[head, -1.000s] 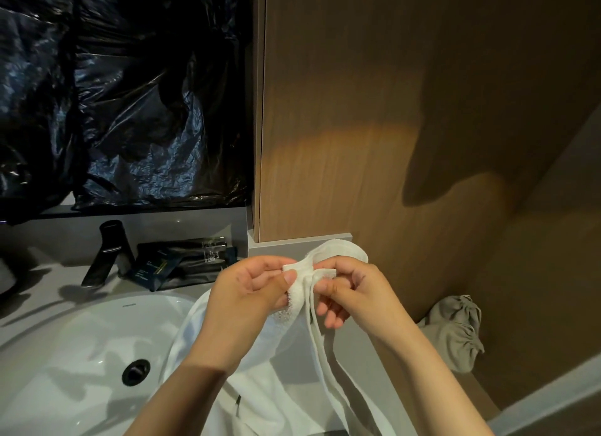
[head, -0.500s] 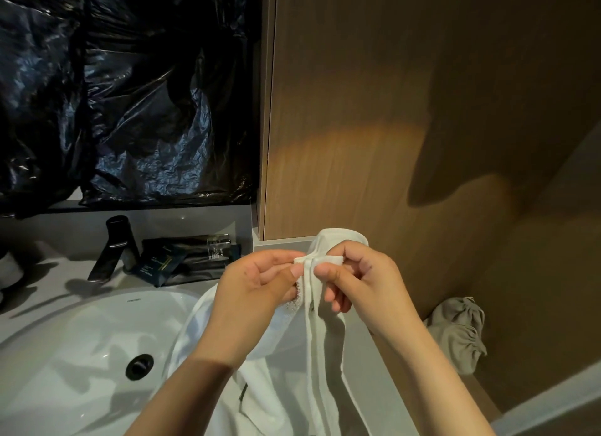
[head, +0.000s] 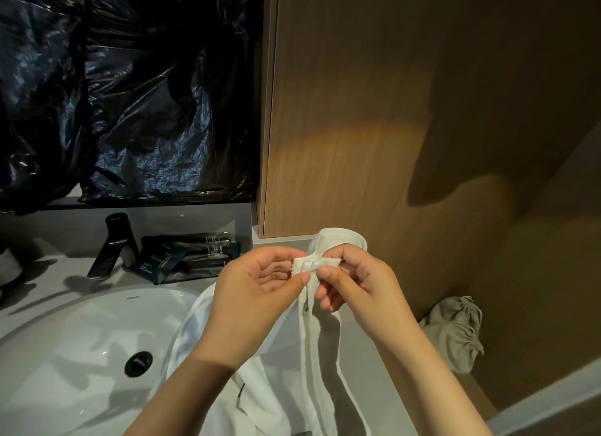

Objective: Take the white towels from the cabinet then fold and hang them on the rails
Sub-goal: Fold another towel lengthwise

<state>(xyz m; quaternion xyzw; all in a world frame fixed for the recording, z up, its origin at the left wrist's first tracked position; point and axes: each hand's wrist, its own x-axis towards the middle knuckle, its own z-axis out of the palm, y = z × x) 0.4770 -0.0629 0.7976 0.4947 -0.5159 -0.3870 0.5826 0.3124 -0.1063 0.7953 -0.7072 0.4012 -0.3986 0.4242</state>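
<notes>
**Towel out, fold barely started, nothing on a rail yet**

Roughly a third of the way in, going by the layout. Looks done with the fetching, at least for this one white towel [head: 312, 354], held up around frame centre. Pinched at its top edge by both hands: left hand [head: 257, 302] with thumb and forefinger closed on the hem, right hand [head: 361, 289] just beside it, thumb and curled fingers [head: 328, 274] nipping the same bunched bit of cloth. Seems like matching up corners or edges for a first fold.

Rest of the cloth hanging down in long loose strips, draped over the rim of the sink [head: 65, 354] at lower left and across the grey table [head: 387, 409] at bottom centre. Nowhere near a neat fold.

Left to do: the actual folding, then the hanging. No rail anywhere in frame. No telling about any further towels either, or about the wood panel [head: 357, 110] filling the upper right: cabinet side or plain wall, hard to say.

Other bits around:
- black faucet [head: 113, 243] and dark sachets [head: 188, 256] behind the sink, mid left
- crinkly black plastic sheet [head: 130, 94] across the upper left
- grey drawstring bag [head: 455, 334] at right, tucked against the wood
</notes>
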